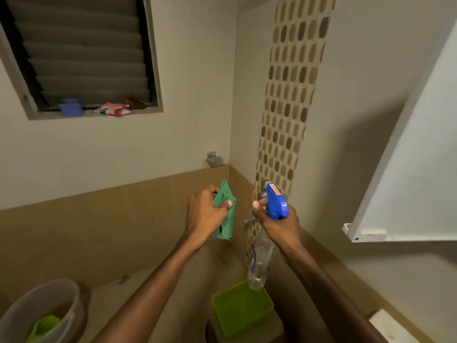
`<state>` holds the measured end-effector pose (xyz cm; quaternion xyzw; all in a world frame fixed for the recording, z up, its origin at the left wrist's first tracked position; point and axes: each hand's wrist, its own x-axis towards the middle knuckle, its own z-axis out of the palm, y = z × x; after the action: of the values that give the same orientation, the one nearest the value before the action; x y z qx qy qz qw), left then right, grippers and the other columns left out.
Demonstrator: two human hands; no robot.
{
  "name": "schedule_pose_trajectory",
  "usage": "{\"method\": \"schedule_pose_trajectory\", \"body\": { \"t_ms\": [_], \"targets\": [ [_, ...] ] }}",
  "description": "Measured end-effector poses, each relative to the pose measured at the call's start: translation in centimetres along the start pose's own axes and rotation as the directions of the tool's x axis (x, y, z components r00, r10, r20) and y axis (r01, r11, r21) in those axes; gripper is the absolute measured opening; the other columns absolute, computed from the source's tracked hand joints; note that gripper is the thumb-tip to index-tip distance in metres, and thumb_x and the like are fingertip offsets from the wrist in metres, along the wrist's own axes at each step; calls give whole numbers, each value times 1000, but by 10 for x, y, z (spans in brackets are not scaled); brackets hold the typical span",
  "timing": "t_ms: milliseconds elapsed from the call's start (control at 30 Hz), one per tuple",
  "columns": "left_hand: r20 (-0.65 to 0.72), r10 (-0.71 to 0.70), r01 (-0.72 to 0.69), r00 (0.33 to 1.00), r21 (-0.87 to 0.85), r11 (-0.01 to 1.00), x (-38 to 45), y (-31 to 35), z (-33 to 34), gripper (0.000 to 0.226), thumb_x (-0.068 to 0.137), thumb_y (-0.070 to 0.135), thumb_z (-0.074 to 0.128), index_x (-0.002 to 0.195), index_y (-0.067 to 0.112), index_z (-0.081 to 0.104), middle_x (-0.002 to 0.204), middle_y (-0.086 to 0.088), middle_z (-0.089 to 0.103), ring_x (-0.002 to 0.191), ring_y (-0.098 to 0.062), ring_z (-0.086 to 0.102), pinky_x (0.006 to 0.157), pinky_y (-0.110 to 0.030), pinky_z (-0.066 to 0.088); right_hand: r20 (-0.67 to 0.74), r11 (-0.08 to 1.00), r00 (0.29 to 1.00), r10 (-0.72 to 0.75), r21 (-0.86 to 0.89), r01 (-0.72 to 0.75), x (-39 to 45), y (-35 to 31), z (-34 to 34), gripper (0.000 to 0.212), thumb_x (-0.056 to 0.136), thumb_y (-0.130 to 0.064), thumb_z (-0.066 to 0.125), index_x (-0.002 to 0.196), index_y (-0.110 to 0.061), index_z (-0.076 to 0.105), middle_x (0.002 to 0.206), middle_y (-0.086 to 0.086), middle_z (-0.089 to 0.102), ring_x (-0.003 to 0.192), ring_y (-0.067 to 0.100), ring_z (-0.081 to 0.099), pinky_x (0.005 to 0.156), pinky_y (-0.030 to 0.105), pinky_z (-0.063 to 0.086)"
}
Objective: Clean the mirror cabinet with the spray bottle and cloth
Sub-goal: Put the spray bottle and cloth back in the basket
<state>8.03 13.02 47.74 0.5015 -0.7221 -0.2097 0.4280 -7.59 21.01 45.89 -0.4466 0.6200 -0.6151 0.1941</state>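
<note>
- Left hand (206,211) – fingers curled round a green cloth (226,214), thumb pinning it on top; the cloth is bunched and hangs below the fist.
- Right hand (277,219) – gripping the neck of the spray bottle (262,258), one finger curled at the front by the trigger.
- Spray bottle: blue trigger head (276,201) above the right hand, clear body hanging down below it, tilted, with a blue-and-white label; liquid level can't be made out.
- Mirror cabinet (408,169): up and to the right of the right hand, well apart; only its white panel and bottom edge show, no mirror face visible.
- Green square tub (241,310) just below the bottle's base; contents not visible.
- Bucket (42,310), low and far left of the left hand, holds a light-green scoop (45,326).
</note>
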Motion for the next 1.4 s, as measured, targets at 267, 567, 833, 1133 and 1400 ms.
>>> {"method": "schedule_pose_trajectory", "body": {
  "t_ms": [267, 567, 833, 1133, 1400],
  "targets": [
    [215, -236, 235, 948, 28, 972, -29, -99, 87, 19, 80, 21, 64, 100, 17, 64, 92, -1, 70, 83, -22, 65, 63, -32, 53, -24, 991, 991, 132, -31, -133, 10, 108, 31, 19, 84, -27, 77, 91, -14, 65, 86, 14, 69, 77, 23, 65, 77, 45, 56],
    [385, -368, 406, 846, -20, 914, -68, -215, 187, 37, 84, 9, 58, 119, 20, 55, 107, -2, 66, 82, -14, 61, 60, -23, 48, -99, 963, 958, 269, 23, -268, 25, 258, 63, 21, 82, -22, 80, 77, -31, 61, 72, -1, 63, 65, 6, 58, 64, 26, 50],
    [488, -412, 454, 769, 36, 890, -97, -334, 305, 46, 83, -1, 53, 125, 20, 52, 116, -3, 65, 87, -11, 62, 55, -5, 47, -25, 960, 962, 272, -61, -273, 29, 414, 107, 17, 84, -14, 77, 88, -7, 62, 76, 7, 61, 72, 20, 57, 70, 32, 48],
    [593, -166, 90, 788, 156, 984, -122, -398, 413, 57, 81, -3, 47, 135, 16, 47, 120, -15, 64, 103, -35, 61, 81, -37, 46, -65, 965, 966, 249, -66, -253, 20, 534, 120, 18, 82, -2, 77, 94, 3, 64, 77, -3, 64, 71, -11, 63, 69, 5, 46],
    [741, -198, -280, 641, 466, 839, -145, -444, 453, 64, 90, 2, 37, 149, 9, 14, 151, -15, 27, 138, -34, 28, 109, -40, 29, -79, 955, 957, 280, -78, -286, 17, 580, 111, 28, 80, -14, 80, 103, -10, 65, 85, -3, 69, 82, 11, 68, 80, 37, 55]
  ]
}}
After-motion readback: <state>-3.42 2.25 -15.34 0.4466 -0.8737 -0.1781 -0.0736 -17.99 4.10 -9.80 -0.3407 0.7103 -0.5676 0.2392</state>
